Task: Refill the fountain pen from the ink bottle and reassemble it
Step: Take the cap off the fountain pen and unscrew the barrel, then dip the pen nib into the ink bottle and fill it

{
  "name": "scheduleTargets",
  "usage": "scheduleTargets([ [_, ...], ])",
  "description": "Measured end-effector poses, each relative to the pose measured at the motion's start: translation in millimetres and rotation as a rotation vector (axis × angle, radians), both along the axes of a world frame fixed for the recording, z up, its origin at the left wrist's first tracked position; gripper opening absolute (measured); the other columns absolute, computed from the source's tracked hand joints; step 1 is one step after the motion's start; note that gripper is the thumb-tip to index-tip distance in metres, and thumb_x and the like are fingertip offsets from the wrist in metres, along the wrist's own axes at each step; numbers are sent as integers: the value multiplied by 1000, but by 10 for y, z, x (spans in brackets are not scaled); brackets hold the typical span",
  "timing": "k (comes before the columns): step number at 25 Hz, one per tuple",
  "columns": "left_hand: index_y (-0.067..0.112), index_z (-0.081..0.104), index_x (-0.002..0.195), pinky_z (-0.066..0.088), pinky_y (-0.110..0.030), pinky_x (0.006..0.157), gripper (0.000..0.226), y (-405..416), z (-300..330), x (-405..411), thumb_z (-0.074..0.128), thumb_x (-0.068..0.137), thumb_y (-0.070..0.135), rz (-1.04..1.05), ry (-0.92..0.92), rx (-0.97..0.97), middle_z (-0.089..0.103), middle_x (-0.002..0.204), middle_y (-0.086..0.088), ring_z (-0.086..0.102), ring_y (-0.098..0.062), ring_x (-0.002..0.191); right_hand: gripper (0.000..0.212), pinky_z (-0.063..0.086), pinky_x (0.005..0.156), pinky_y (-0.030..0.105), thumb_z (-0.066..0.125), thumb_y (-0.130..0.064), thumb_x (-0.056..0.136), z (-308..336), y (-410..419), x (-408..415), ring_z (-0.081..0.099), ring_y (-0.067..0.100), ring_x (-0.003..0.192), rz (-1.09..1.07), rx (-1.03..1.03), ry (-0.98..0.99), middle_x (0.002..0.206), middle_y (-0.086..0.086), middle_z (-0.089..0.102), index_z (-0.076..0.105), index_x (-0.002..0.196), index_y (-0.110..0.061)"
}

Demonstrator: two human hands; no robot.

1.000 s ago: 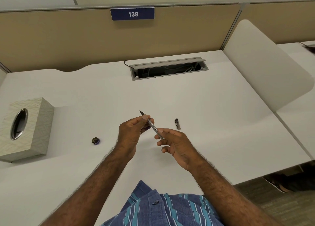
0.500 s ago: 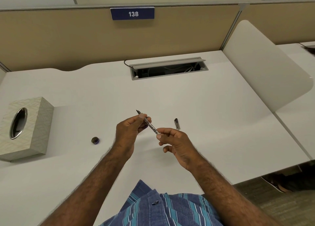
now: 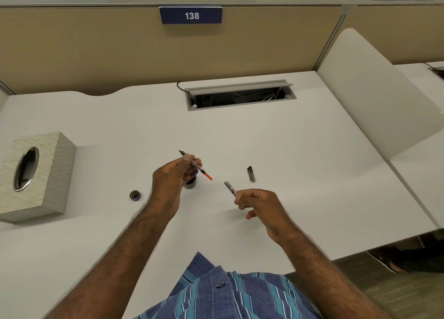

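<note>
Pen came apart in the last half second: a moment earlier both hands were on one joined pen, now the two halves sat well apart. That cleared disassembly; filling looked like the next step, reassembly after.

My left hand [image 3: 171, 182] was closed, thumb and fingertips pinched on the clear nib section with its converter and orange-red end knob [image 3: 195, 165]. Black nib pointed up and away from me, orange end down toward the right. Held in the air, not touching the desk.

My right hand [image 3: 258, 204] was closed too, thumb and forefinger clamped on the lower end of the silver-grey metal barrel [image 3: 230, 188], open mouth aimed up-left at the orange knob. Other fingers loosely curled.

The small dark glass ink bottle [image 3: 191, 182] stood on the white desk [image 3: 300, 150] just behind my left hand, partly hidden by it. It looked open, with its round dark cap [image 3: 135, 195] lying to the left of that hand. The dark pen cap with clip [image 3: 251, 174] lay on the desk beyond my right hand, apart from it.

Nib would need swinging down into the bottle; risk was tipping it with my knuckles.
</note>
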State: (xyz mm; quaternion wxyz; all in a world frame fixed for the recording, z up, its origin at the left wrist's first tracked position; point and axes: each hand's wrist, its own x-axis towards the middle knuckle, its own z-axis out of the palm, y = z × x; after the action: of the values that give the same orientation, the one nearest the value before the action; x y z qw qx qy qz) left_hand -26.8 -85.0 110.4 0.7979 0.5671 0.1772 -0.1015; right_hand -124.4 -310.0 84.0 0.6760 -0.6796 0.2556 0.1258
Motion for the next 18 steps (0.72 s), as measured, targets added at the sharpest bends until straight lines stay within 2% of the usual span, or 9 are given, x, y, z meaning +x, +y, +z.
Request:
scheduleTargets([
  [3, 3, 79, 101, 59, -44, 101, 17, 52, -30, 10, 69, 101, 17, 7, 8, -14, 82, 98, -16, 74, -42, 114, 7, 51, 68, 17, 78, -21, 91, -106, 10, 89, 70, 2, 77, -62, -267, -33, 90, -8, 83, 85, 90, -20],
  [6, 2, 79, 101, 57, -48, 106, 17, 91, -49, 0, 70, 100, 16, 8, 13, -22, 82, 101, -19, 74, -42, 114, 8, 53, 76, 25, 76, -27, 90, -233, 96, 258, 70, 7, 81, -100, -549, -37, 86, -13, 77, 83, 89, -25],
  [8, 1, 79, 101, 58, -47, 105, 16, 116, -49, -8, 70, 100, 15, 10, 17, -28, 81, 102, -20, 75, -42, 111, 10, 49, 78, 25, 73, -28, 90, -315, 178, 361, 65, 11, 81, -120, -686, -51, 89, -12, 71, 82, 90, -25],
  [11, 1, 78, 100, 59, -44, 101, 16, 163, -70, -21, 69, 101, 14, 8, 24, -44, 82, 101, -19, 77, -39, 105, 13, 44, 75, 23, 70, -26, 90, -414, 277, 481, 64, 13, 78, -140, -770, -59, 85, -7, 76, 83, 90, -21],
  [15, 1, 79, 101, 61, -39, 94, 16, 242, -94, -39, 69, 101, 15, -1, 28, -61, 82, 99, -17, 78, -34, 102, 17, 50, 66, 27, 67, -17, 87, -486, 350, 567, 64, 22, 66, -153, -835, -32, 63, -2, 70, 77, 74, -12],
  [18, 3, 79, 99, 62, -35, 91, 15, 292, -94, -50, 69, 101, 14, -2, 36, -76, 83, 94, -12, 80, -27, 96, 18, 44, 61, 27, 66, -16, 84, -542, 385, 595, 65, 27, 66, -156, -872, 2, 59, 0, 68, 76, 69, -11],
])
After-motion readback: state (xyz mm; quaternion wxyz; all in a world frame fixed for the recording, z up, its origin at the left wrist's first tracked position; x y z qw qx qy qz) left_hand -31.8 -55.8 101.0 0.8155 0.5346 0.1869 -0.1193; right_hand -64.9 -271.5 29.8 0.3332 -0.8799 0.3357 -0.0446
